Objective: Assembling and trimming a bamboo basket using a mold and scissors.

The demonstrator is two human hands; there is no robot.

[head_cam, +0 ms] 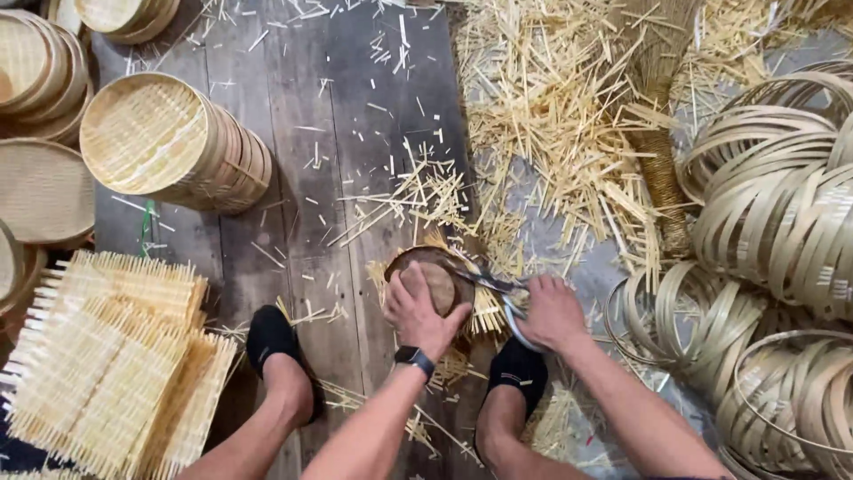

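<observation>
Seemingly shears (498,289) in right hand (551,313), left hand (425,313) pressing disc (437,277)

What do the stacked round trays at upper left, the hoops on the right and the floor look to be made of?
Round trays: likely woven bamboo, pale and unfinished, with a fine slat weave showing. Hoops: thin bent strips of bamboo or similar wood, pale and matte. Floor: grey weathered wooden planks, with visible seams and grain.

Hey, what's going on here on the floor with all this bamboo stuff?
A person is crouched over a round woven bamboo tray on the dark wooden plank floor. Their left hand presses down on it, while their right hand works metal shears at its edge, where slat ends stick out. Cut bamboo slivers litter the floor, with stacked finished trays, square woven mats and bamboo hoops around.
</observation>
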